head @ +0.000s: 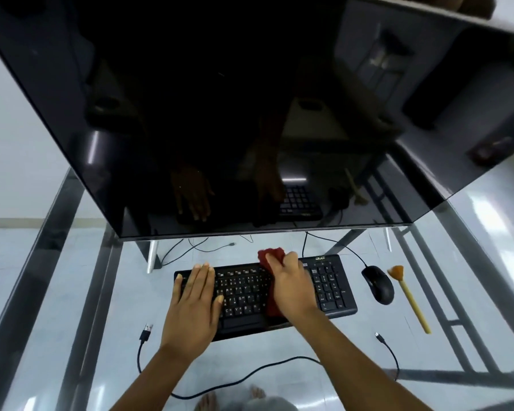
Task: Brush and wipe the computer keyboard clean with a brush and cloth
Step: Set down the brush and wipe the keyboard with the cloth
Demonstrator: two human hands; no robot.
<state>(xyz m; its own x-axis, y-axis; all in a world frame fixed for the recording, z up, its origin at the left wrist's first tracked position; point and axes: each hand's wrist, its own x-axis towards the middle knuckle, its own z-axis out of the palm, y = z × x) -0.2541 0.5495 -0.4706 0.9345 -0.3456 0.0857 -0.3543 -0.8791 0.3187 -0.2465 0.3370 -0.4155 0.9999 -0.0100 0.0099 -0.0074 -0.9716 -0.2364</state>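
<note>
A black keyboard (330,286) lies on a glass desk in front of the monitor. My left hand (195,301) rests flat on the keyboard's left part, fingers straight. My right hand (293,281) grips a dark red cloth (269,255) and holds it against the keys near the keyboard's middle right; part of the cloth shows beyond my fingers and under my palm. A brush (408,295) with a pale wooden handle and short orange bristles lies on the glass to the right of the mouse, apart from both hands.
A large dark monitor (220,114) leans over the back of the glass desk (72,292). A black mouse (379,284) sits right of the keyboard. A loose black USB cable (144,332) curves across the desk's front. Feet show through the glass below.
</note>
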